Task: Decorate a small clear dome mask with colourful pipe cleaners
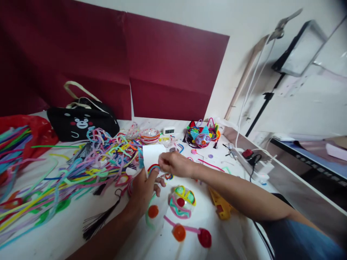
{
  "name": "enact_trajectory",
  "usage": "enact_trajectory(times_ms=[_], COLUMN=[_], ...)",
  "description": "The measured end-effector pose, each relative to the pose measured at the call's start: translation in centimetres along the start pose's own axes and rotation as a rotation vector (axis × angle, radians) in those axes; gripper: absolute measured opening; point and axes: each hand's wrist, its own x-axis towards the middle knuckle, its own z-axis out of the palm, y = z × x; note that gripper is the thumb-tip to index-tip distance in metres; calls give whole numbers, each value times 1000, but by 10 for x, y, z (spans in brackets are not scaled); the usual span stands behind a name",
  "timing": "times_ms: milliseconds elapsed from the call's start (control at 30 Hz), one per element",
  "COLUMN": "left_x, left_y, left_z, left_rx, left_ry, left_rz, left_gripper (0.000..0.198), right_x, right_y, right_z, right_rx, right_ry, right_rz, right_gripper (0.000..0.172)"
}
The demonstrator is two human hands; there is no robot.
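My left hand [143, 188] is closed on a white card [153, 153], its thumb pressing near a small rainbow-striped arc of pipe cleaners [153, 167]. At the card's right edge, my right hand [173, 164] is closed in a pinch; its fingertips hide what they grip. Below the hands lies a clear round piece with a pipe-cleaner clown face [182, 203], with yellow-rimmed eyes and a red nose. In front of it, a pink pipe cleaner [187, 228] links an orange disc [179, 233] and a red disc [204, 237]. Another orange disc [153, 211] sits left of the face.
Loose pipe cleaners [65, 180] cover the left side, with a black bag [81, 122] behind. Finished colourful pieces [202, 135] stand at the back, near a small digital clock [168, 130]. A yellow tool [221, 206] lies under my right forearm; a power strip [260, 175] is at right.
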Motion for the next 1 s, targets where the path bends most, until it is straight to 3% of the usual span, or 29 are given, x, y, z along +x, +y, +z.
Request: enact_trajectory(times_ms=[167,233,367,667,833,1000], left_x=[3,4,8,11,15,16], left_y=[0,-1,-4,-3,-6,-2], left_z=[-2,-3,-5,-11,-12,-13], left_rx=[-33,-47,-72,-17,-14,-8], left_ry=[33,41,80,78,54,53], left_rz=[22,43,38,22,6,18], left_gripper=[28,29,30,33,34,37], right_x=[47,68,99,140,143,136], right_y=[72,98,126,162,158,149], right_z=[-22,-19,4,17,27,10], right_rx=[6,5,53,-19,-12,107], right_ry=[144,120,8,-11,-23,6], right_rz=[302,404,485,642,676,660], right_gripper=[24,34,35,35,35,35])
